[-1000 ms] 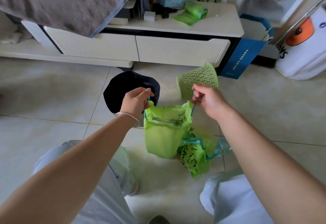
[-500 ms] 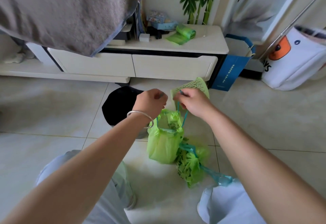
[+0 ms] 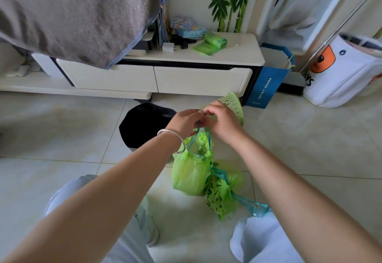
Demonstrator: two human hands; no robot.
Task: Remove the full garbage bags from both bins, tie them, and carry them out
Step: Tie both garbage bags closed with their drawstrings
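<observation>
Tying is in hand: the left hand (image 3: 185, 122) and right hand (image 3: 222, 120) pinch the blue drawstrings (image 3: 196, 133) of the translucent green plastic garbage bag (image 3: 191, 172), which hangs just above the tiled floor (image 3: 62, 138). Next, I judge, comes knotting them; a second, leaf-printed green bag (image 3: 220, 195) lies tied beside it.

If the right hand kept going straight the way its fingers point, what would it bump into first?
The right hand points leftward at the left hand, which looks to be touching it already above the blue drawstring. It would likely meet those fingers first; the depth between them is unclear.
</observation>
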